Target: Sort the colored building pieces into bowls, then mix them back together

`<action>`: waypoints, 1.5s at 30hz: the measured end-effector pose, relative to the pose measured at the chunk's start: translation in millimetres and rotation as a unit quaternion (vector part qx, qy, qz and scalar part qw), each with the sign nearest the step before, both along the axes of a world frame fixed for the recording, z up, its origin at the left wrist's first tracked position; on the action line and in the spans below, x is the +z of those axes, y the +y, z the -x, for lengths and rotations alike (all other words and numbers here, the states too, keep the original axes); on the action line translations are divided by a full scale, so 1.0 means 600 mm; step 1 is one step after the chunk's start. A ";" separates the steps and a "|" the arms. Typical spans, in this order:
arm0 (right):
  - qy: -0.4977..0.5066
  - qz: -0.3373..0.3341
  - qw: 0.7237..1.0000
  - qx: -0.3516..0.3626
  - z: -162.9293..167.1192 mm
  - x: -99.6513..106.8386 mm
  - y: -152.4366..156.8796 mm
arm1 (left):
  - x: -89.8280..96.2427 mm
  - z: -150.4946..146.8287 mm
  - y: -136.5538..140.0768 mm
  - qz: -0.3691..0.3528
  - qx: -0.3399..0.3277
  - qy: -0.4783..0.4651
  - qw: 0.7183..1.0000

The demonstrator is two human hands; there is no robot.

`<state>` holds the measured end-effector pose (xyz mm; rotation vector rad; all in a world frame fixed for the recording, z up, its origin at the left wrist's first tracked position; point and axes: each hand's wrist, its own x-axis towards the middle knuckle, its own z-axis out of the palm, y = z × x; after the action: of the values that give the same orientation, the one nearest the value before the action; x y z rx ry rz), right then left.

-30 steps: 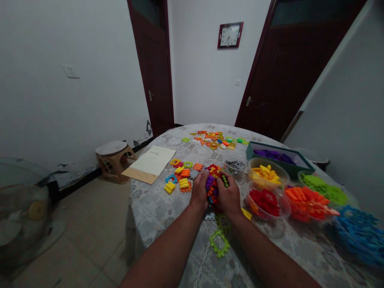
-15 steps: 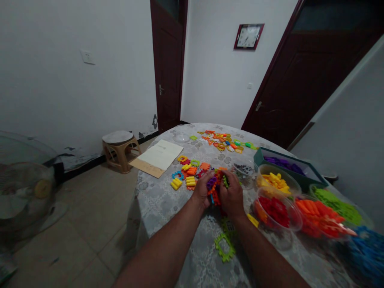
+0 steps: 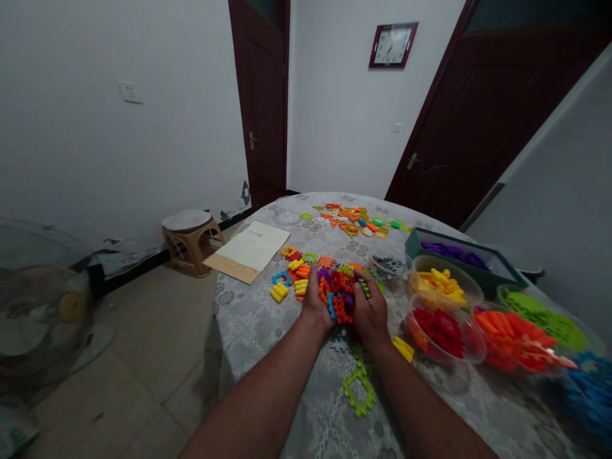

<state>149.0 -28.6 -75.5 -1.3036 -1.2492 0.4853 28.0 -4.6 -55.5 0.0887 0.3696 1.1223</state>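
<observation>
Between my hands is a cluster of joined plastic building pieces (image 3: 340,296), mostly red and orange with purple, blue and green parts. My left hand (image 3: 315,299) grips its left side, near the blue piece. On the right side my right hand (image 3: 370,309) is closed round it, beside a green part. Fingers behind the cluster are hidden. Beyond my left hand lie loose pieces: yellow rods (image 3: 279,292), a blue ring-shaped piece (image 3: 282,278) and an orange square (image 3: 326,261). A lime-green toothed frame (image 3: 359,408) lies nearer me, between my forearms.
To the right stand clear bowls of yellow pieces (image 3: 440,287), red pieces (image 3: 437,331) and orange pieces (image 3: 511,338), with a dark green box (image 3: 502,287) behind. Mixed pieces (image 3: 354,220) lie at the far side. A paper sheet (image 3: 262,242) rests at the table's left edge.
The cluster has turned in my hands, so more of its red and orange face shows. My left hand has shifted slightly left, opening the gap between my hands. The view has tilted a little.
</observation>
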 end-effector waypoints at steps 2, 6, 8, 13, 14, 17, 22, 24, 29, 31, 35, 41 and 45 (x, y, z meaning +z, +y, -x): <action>-0.004 0.000 1.000 -0.005 -0.001 -0.002 0.003 | 0.008 0.002 -0.005 -0.004 0.014 0.011 1.000; -0.015 -0.010 1.000 -0.022 -0.004 -0.005 0.007 | 0.016 -0.001 -0.007 -0.009 0.023 0.037 0.999; -0.032 -0.037 0.999 -0.020 -0.005 -0.005 0.007 | 0.015 -0.006 -0.006 -0.010 0.013 0.047 0.999; -0.082 -0.134 0.987 0.017 -0.002 0.001 0.004 | 0.003 -0.019 -0.005 -0.038 -0.015 0.068 0.997; -0.076 -0.134 0.988 0.020 -0.001 0.003 0.003 | 0.001 -0.021 -0.005 -0.055 -0.005 0.078 0.995; -0.011 -0.098 0.995 0.019 0.005 0.008 0.001 | -0.006 -0.024 -0.004 -0.091 0.030 0.120 0.988; 0.107 -0.068 0.992 0.001 0.009 0.020 0.003 | -0.013 -0.025 -0.003 -0.101 0.040 0.160 0.981; 0.130 -0.067 0.989 -0.008 0.008 0.023 0.005 | -0.015 -0.026 -0.003 -0.099 0.041 0.161 0.981; 0.049 -0.068 0.996 -0.012 0.001 0.019 0.007 | -0.014 -0.029 -0.006 -0.127 0.008 0.137 0.982; -0.007 -0.073 0.997 -0.012 -0.002 0.015 0.008 | -0.013 -0.029 -0.009 -0.145 0.006 0.143 0.979; -0.054 -0.083 0.995 -0.007 -0.005 0.008 0.009 | -0.010 -0.025 -0.016 -0.145 0.003 0.166 0.975; 0.104 -0.035 0.994 0.007 -0.007 0.015 0.019 | -0.010 -0.024 -0.014 -0.126 0.010 0.192 0.973; 0.340 -0.032 0.937 0.077 -0.011 0.023 0.032 | -0.015 -0.022 -0.003 -0.113 0.030 0.177 0.977</action>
<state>155.3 -9.5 -61.7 -0.8636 -0.7713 0.9090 41.1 -6.6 -64.8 0.4849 0.5628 1.2064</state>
